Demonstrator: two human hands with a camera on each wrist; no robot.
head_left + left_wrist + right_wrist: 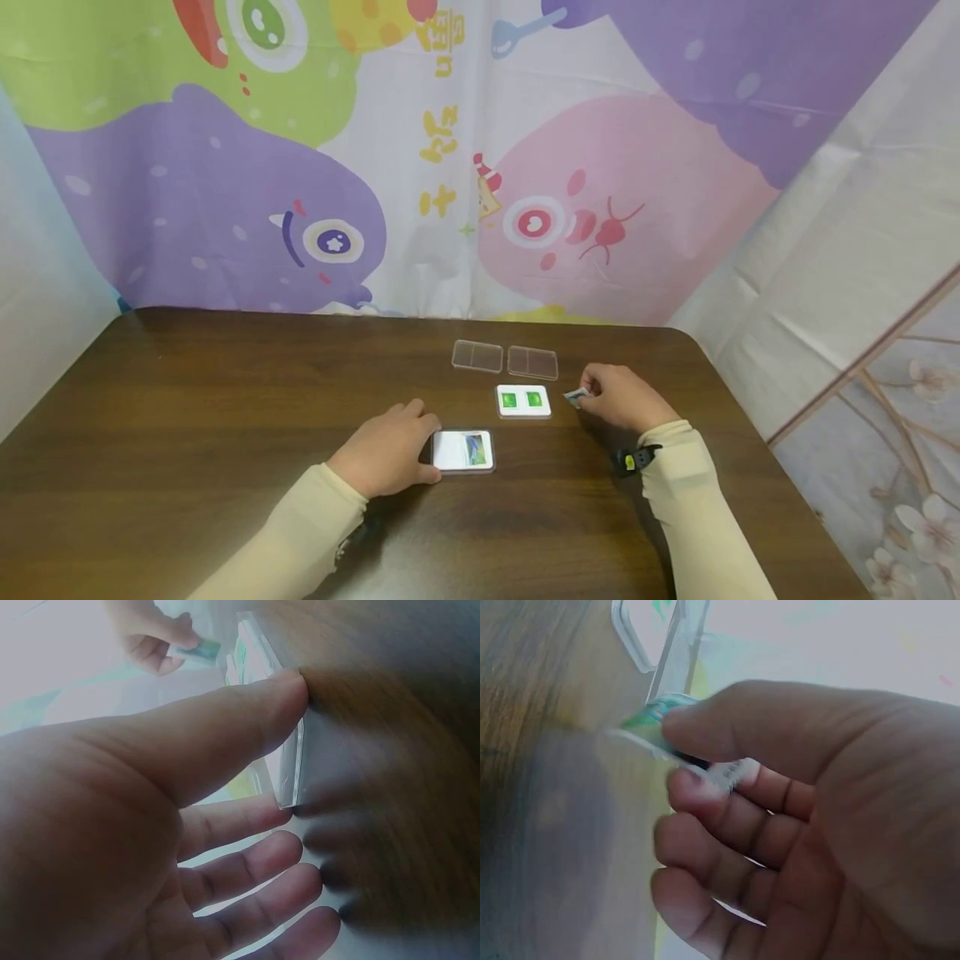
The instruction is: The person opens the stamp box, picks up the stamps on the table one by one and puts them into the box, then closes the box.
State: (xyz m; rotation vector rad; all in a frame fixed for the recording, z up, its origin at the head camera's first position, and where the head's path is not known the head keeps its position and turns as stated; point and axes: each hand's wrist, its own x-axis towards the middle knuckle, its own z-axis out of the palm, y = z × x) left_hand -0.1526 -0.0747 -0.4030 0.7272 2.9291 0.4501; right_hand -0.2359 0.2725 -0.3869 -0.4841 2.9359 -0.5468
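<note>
My left hand [392, 448] holds a flat white case [452, 451] with clear edges by its left end, thumb at the near side and index finger at the far side. A small landscape picture fills the right half of that case. In the left wrist view the other fingers stretch down to the table beside it. Between thumb and index finger my right hand [618, 395] pinches a small flat piece printed green and blue [649, 724], tilted above the table. Just left of it lies a second white case [522, 401] with two green squares.
Two clear plastic lids [477, 356] lie side by side behind the cases on the brown wooden table [225, 400]. A cloth with cartoon figures [615, 208] hangs behind the table's far edge. A flowered panel [892, 433] stands at the right.
</note>
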